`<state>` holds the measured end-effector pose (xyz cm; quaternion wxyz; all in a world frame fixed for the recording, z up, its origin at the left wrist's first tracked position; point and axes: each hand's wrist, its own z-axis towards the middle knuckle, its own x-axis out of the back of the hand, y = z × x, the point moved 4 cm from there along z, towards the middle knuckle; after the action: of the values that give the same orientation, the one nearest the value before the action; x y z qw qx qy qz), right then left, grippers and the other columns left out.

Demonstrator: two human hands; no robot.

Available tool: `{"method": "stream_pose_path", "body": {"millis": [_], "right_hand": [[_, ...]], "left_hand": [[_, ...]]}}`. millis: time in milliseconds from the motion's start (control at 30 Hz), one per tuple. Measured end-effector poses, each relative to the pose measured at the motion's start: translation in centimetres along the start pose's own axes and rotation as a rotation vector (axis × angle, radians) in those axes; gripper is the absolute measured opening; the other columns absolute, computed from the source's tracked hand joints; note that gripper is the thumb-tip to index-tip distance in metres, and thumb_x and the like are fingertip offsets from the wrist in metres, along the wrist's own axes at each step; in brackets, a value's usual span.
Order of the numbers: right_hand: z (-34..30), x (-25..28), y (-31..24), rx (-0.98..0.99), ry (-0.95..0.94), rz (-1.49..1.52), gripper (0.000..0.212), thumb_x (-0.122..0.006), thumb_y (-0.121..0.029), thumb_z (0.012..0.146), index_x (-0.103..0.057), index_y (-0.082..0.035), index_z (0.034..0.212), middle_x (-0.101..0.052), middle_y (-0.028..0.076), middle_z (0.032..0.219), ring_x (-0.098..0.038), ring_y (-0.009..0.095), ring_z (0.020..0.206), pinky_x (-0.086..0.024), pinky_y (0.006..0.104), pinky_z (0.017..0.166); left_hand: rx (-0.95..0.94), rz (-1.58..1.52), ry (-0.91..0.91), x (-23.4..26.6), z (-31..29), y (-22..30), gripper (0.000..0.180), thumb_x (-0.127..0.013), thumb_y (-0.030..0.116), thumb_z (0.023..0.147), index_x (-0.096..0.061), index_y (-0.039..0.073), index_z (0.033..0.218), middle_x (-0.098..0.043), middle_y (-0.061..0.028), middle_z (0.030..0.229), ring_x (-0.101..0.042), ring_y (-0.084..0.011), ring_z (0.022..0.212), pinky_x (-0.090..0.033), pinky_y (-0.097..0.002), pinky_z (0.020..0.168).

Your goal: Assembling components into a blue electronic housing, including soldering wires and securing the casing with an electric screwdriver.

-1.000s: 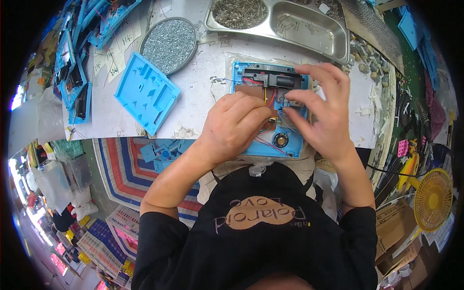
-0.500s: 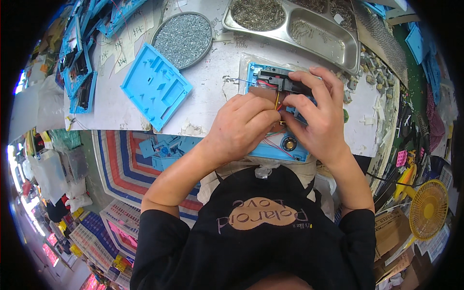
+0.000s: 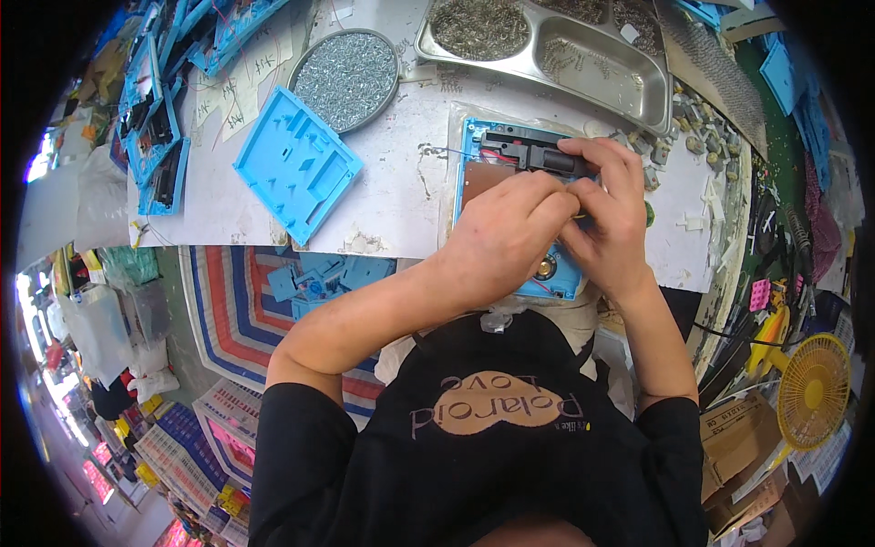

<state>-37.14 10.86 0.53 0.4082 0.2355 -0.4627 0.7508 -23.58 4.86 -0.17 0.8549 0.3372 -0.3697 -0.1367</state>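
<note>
An open blue plastic case lies in front of me, with a black plastic mechanism, a brown board and a round speaker-like part inside. My left hand is closed over the case's middle, its fingertips pinched and hiding part of the board. Against those fingertips, my right hand bends its thumb and forefinger together, while its other fingers reach over the mechanism's right end. A bit of yellow, perhaps wire, shows between the hands; what they pinch is hidden.
A loose blue case half lies to the left, below a round tray of small screws. At the back, a steel compartment tray holds springs. More blue cases are piled far left; a yellow fan stands right.
My left hand has moved right across the case, uncovering more of the brown board. Its fingertips now meet my right hand's, and the yellow wire seen before is mostly hidden.
</note>
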Motion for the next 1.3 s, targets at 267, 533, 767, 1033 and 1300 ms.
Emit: {"method": "stream_pose_path", "body": {"millis": [267, 533, 767, 1033, 1300], "right_hand": [[-0.2, 0.1, -0.1, -0.018, 0.025, 0.026, 0.024, -0.081, -0.004, 0.066, -0.071, -0.006, 0.087, -0.066, 0.012, 0.126, -0.055, 0.039, 0.118, -0.049, 0.0467, 0.098], [-0.4, 0.7, 0.2, 0.018, 0.116, 0.000, 0.029, -0.084, -0.006, 0.067, -0.078, -0.011, 0.095, -0.069, 0.009, 0.114, -0.057, 0.034, 0.110, -0.051, 0.0420, 0.089], [-1.4, 1.1, 1.2, -0.072, 0.237, 0.139, 0.024, -0.086, -0.004, 0.069, -0.078, -0.009, 0.091, -0.065, 0.005, 0.085, -0.057, 0.026, 0.084, -0.046, 0.0360, 0.072], [-1.2, 1.6, 1.0, -0.053, 0.219, 0.165, 0.021, -0.087, -0.005, 0.068, -0.075, -0.004, 0.086, -0.063, 0.007, 0.080, -0.057, 0.026, 0.077, -0.046, 0.0356, 0.068], [-1.0, 2.1, 2.3, -0.034, 0.112, 0.208, 0.020, -0.087, -0.006, 0.069, -0.072, -0.005, 0.082, -0.064, 0.006, 0.077, -0.057, 0.025, 0.076, -0.045, 0.0350, 0.067]], "left_hand": [[0.101, 0.023, -0.052, 1.7, -1.6, 0.2, 0.026, -0.076, -0.007, 0.079, -0.071, 0.003, 0.102, -0.054, -0.0135, 0.109, -0.065, -0.0259, 0.086, -0.055, -0.0351, 0.074], [0.253, -0.132, 0.087, 3.0, -0.8, -0.4, 0.023, -0.078, 0.000, 0.080, -0.071, 0.005, 0.101, -0.057, -0.0131, 0.109, -0.063, -0.0277, 0.084, -0.054, -0.0352, 0.071], [0.004, 0.229, 0.017, 2.5, 0.9, -1.4, 0.025, -0.081, 0.005, 0.074, -0.073, 0.009, 0.097, -0.062, -0.0068, 0.094, -0.062, -0.0254, 0.086, -0.046, -0.0377, 0.078], [-0.121, 0.323, 0.024, 1.3, 2.0, -0.8, 0.027, -0.084, 0.011, 0.068, -0.074, 0.014, 0.093, -0.062, -0.0005, 0.089, -0.061, -0.0210, 0.084, -0.041, -0.0364, 0.079], [-0.143, 0.254, 0.060, 2.4, 1.1, -1.7, 0.025, -0.081, 0.012, 0.069, -0.073, 0.014, 0.093, -0.067, 0.0009, 0.095, -0.062, -0.0209, 0.081, -0.046, -0.0359, 0.074]]}}
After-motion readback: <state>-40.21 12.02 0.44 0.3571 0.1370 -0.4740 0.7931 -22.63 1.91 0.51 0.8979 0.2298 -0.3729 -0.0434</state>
